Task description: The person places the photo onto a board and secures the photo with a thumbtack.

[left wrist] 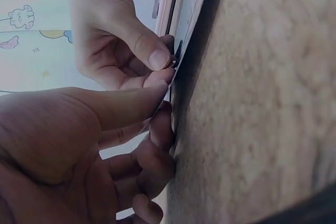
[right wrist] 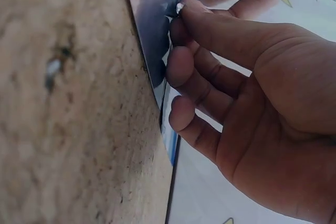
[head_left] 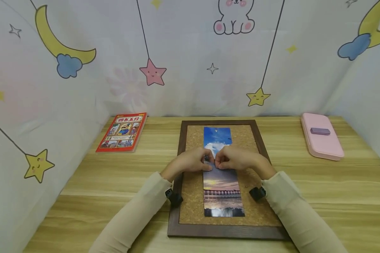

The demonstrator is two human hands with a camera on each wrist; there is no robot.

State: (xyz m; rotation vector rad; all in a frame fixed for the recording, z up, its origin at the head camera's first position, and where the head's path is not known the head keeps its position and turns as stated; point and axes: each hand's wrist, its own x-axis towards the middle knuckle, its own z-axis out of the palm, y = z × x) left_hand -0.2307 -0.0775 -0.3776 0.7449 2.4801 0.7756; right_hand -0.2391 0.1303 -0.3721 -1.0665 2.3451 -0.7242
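Note:
Two glossy photos lie end to end down a cork board [head_left: 259,211]. The upper, a blue-sky photo [head_left: 216,138], has a small tack [head_left: 216,130] at its top edge. Below it is a sunset pier photo [head_left: 222,202], whose top edge is partly hidden by the hands. My left hand [head_left: 193,160] pinches that photo near its top between thumb and fingers. Close beside it, my right hand [head_left: 237,157] pinches a small shiny tack [right wrist: 180,7] between thumb and index finger, right at the photo's surface. The right hand's other fingers are bent near the paper.
The board's dark brown frame [head_left: 228,231] rests on a wood-grain table [head_left: 139,196]. A red comic-style book [head_left: 122,133] lies at the back left, a pink case [head_left: 322,137] at the back right. Behind hangs a white curtain [head_left: 183,95] printed with stars and moons.

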